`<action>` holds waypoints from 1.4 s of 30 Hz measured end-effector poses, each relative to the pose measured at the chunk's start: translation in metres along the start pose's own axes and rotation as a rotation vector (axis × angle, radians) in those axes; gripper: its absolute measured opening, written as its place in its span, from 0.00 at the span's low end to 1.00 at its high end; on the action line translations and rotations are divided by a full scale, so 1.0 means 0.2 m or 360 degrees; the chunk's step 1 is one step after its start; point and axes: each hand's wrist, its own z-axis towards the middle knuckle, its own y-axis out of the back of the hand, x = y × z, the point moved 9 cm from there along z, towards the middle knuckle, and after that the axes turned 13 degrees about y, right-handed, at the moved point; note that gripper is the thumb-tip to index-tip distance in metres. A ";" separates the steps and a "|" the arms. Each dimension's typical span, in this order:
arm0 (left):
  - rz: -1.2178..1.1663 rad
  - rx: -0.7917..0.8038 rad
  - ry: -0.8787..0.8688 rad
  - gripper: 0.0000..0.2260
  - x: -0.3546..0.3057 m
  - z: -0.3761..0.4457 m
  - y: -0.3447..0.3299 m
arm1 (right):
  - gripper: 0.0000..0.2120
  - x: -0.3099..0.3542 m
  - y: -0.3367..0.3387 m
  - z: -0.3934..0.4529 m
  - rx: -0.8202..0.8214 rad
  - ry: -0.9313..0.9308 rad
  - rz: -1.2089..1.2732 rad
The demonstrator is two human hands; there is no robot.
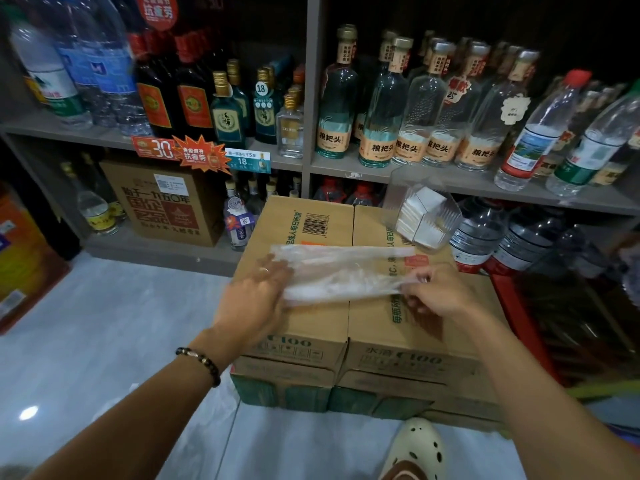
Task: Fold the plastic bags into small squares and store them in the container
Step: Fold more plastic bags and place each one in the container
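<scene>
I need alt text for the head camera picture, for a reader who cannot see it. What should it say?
Two bare hands fold a clear plastic bag on top of a cardboard box: the left hand lies flat on the bag's left end, and the right hand pinches its right end. A clear container holding folded white squares stands at the box's far right, before shelves of bottles.

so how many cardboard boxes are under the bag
4 that show: two side by side on top, left box and right box, under the bag; two lower ones, left and right. More may be hidden behind.
</scene>
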 end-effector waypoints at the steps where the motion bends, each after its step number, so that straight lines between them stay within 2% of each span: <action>1: 0.0093 0.0007 -0.0166 0.20 -0.04 -0.04 -0.04 | 0.02 -0.01 -0.01 -0.01 0.0074 0.0005 -0.0148; 3: 0.0178 0.0043 -0.0309 0.21 -0.07 -0.09 -0.12 | 0.04 0.01 -0.02 -0.04 0.0124 0.0065 -0.0299; 5: 0.0119 0.0100 -0.0250 0.23 -0.08 -0.10 -0.16 | 0.11 0.05 -0.02 -0.04 0.0066 0.0228 -0.0361; 7: 0.0007 0.0151 -0.0141 0.24 -0.09 -0.09 -0.15 | 0.06 0.07 -0.04 -0.04 0.0029 0.0358 -0.0346; 9: -0.0061 0.0212 -0.0016 0.24 -0.08 -0.07 -0.13 | 0.05 0.02 -0.03 -0.04 -0.0024 0.0264 -0.0023; 12: -0.0018 0.0306 0.0152 0.25 -0.04 -0.04 -0.12 | 0.06 -0.07 0.00 -0.04 -0.0100 0.0014 0.0739; 14: 0.0003 0.0298 0.0227 0.25 0.00 -0.01 -0.11 | 0.06 -0.09 0.04 -0.04 -0.0211 -0.0039 0.0909; 16: -0.0038 0.0278 0.0248 0.24 0.02 0.02 -0.11 | 0.07 -0.11 0.08 -0.03 -0.0309 -0.0047 0.0676; 20: -0.0008 0.0176 0.0177 0.20 -0.01 0.04 -0.07 | 0.10 -0.04 0.19 -0.04 -0.0449 0.0132 -0.0184; 23: 0.0090 0.0111 -0.0103 0.20 -0.12 -0.03 -0.09 | 0.12 -0.06 0.24 -0.06 -0.0572 0.0163 -0.0589; 25: 0.0158 0.0126 -0.0389 0.20 -0.20 -0.12 -0.15 | 0.07 -0.12 0.22 -0.04 -0.0478 0.0101 -0.0812; 26: 0.0209 0.0189 -0.0490 0.22 -0.22 -0.15 -0.21 | 0.03 -0.16 0.19 -0.04 -0.0394 0.0064 -0.0807; 27: 0.0265 0.0283 -0.0519 0.26 -0.22 -0.18 -0.27 | 0.05 -0.18 0.17 -0.03 -0.0318 0.0055 -0.0736; 29: 0.0326 0.0458 -0.0499 0.34 -0.19 -0.19 -0.36 | 0.21 -0.13 0.09 -0.04 -0.0090 0.0127 -0.0578; 30: 0.0385 0.0499 -0.0508 0.37 -0.18 -0.19 -0.39 | 0.31 -0.08 0.05 -0.05 0.0014 0.0230 -0.0597; 31: 0.0432 0.0462 -0.0545 0.37 -0.18 -0.19 -0.40 | 0.35 -0.01 0.00 -0.07 0.0098 0.0350 -0.0684; 34: 0.0588 0.0337 -0.0622 0.31 -0.18 -0.20 -0.41 | 0.28 0.22 -0.21 -0.13 0.0233 0.0753 -0.0906; 36: 0.0550 0.0277 -0.0608 0.33 -0.17 -0.20 -0.38 | 0.25 0.28 -0.37 -0.11 0.0346 0.0877 -0.1017; 39: 0.0526 0.0220 -0.0616 0.30 -0.18 -0.22 -0.33 | 0.26 0.29 -0.57 -0.05 0.0488 0.0967 -0.1172; 42: 0.0547 0.0230 -0.0651 0.27 -0.15 -0.24 -0.32 | 0.29 0.18 -0.61 0.02 0.0547 0.0920 -0.1317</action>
